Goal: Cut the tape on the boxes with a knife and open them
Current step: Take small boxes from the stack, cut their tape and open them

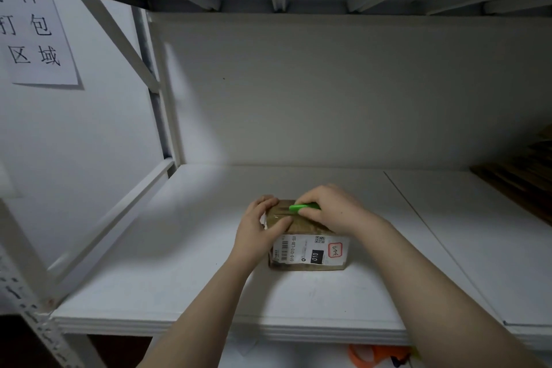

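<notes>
A small brown cardboard box (307, 230) with glossy tape on top and a white shipping label (310, 249) on its near side stands on the white shelf board (179, 263). My left hand (258, 225) grips the box's left end, with the thumb lying across the top and the fingers curled over the far edge. My right hand (331, 209) holds a green knife (301, 207) over the top of the box. The knife's tip rests on the taped seam near the far edge. The blade itself is too small to make out.
White shelf uprights and a diagonal brace (119, 39) stand at the left, beside a paper sign (33, 30) on the wall. Flattened brown cardboard (525, 170) lies at the far right. An orange tape roll (376, 355) sits below the shelf's front edge.
</notes>
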